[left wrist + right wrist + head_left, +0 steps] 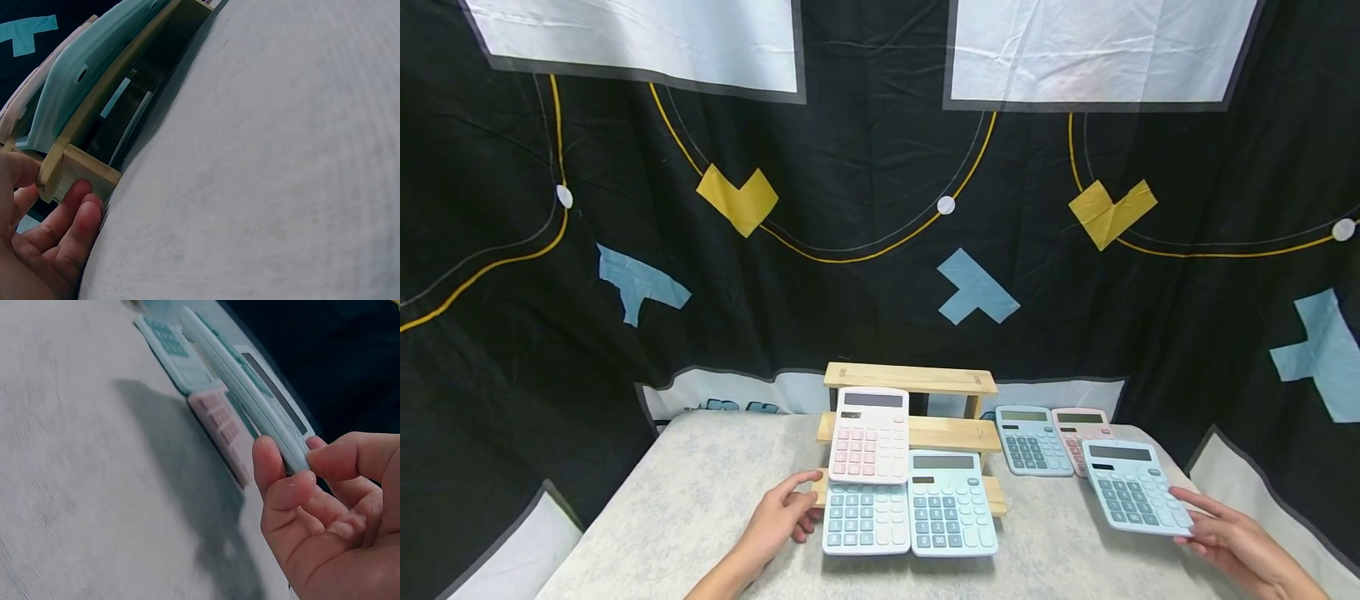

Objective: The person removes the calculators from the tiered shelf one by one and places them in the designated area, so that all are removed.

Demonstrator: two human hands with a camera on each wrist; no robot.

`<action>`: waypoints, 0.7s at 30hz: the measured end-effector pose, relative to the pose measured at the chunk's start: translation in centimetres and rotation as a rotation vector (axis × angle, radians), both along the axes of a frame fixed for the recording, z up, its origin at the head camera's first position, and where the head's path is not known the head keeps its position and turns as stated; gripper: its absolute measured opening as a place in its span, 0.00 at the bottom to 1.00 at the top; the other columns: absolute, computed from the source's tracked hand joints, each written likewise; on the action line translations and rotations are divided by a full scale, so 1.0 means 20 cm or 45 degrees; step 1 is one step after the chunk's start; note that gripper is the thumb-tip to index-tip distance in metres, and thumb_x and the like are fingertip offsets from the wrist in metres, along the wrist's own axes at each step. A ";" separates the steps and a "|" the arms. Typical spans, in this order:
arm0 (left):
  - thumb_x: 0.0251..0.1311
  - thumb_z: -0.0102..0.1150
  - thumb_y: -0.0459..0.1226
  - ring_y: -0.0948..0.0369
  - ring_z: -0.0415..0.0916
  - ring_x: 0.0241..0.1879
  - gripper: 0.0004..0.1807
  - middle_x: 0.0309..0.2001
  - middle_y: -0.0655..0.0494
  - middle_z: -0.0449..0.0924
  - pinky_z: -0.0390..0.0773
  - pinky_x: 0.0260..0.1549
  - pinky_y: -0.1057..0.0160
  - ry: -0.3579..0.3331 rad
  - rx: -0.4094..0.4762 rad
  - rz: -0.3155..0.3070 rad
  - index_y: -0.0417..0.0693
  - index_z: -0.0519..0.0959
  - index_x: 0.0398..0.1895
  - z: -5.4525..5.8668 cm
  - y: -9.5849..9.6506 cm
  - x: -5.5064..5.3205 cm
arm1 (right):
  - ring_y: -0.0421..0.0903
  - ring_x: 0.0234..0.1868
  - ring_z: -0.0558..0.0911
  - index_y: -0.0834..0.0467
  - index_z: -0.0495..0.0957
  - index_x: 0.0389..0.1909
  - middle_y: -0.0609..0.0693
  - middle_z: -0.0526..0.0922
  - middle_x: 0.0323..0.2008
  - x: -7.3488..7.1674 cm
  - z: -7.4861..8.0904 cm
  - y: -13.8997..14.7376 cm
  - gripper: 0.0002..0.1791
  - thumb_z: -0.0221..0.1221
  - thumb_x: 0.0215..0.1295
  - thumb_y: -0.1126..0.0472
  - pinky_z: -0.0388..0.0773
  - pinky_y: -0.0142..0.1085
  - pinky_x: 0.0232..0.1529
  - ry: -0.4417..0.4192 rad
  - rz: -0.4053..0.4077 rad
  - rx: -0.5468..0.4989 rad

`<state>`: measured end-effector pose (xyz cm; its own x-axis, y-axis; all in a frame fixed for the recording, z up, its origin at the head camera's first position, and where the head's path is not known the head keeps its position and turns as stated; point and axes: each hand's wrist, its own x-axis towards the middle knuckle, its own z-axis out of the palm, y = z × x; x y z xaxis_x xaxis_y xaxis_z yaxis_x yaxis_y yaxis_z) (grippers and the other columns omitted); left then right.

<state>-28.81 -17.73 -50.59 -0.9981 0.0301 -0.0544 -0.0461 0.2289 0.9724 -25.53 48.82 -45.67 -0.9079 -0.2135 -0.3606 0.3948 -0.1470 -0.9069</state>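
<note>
Held calculator (1135, 492): step in hand read as a lift or carry; you had this blue one tilted in the air, right of the rack (910, 377).
Next move: likely called for a steady pinch and clearance over the table pink (1081, 421) just beyond.
Right hand (1243, 533): your thumb and fingers pinched its lower right edge.
Left hand (778, 512): your fingers were bent at the rack's left end; gripping or merely touching, couldn't tell.
Rack load: rack pink (870, 433) above, overlapping left blue (865, 521); right blue (952, 504) beside that.
Table (685, 500): bore table pink and table blue (1035, 442), side by side.
</note>
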 end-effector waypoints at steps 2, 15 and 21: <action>0.72 0.53 0.39 0.56 0.78 0.26 0.24 0.32 0.50 0.86 0.80 0.23 0.60 0.005 -0.003 -0.003 0.43 0.71 0.69 0.00 0.00 0.00 | 0.50 0.48 0.83 0.36 0.84 0.40 0.45 0.81 0.46 0.00 -0.01 0.03 0.25 0.48 0.73 0.70 0.79 0.39 0.49 0.008 0.022 0.019; 0.71 0.55 0.40 0.56 0.78 0.27 0.25 0.32 0.51 0.86 0.81 0.23 0.60 0.004 -0.014 0.012 0.45 0.72 0.68 0.00 0.00 0.00 | 0.49 0.48 0.83 0.37 0.85 0.42 0.45 0.81 0.48 -0.03 -0.09 0.15 0.26 0.46 0.74 0.70 0.78 0.36 0.46 -0.013 0.141 -0.007; 0.71 0.55 0.40 0.56 0.78 0.27 0.25 0.32 0.51 0.86 0.80 0.23 0.61 -0.002 0.004 0.006 0.44 0.72 0.69 -0.01 0.00 0.00 | 0.49 0.46 0.83 0.43 0.86 0.44 0.48 0.82 0.47 -0.05 -0.12 0.16 0.23 0.49 0.70 0.72 0.79 0.36 0.45 -0.035 0.077 0.041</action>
<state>-28.88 -17.77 -50.74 -0.9981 0.0256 -0.0561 -0.0489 0.2254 0.9730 -26.60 52.11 -48.06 -0.8832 -0.2558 -0.3930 0.4271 -0.0931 -0.8994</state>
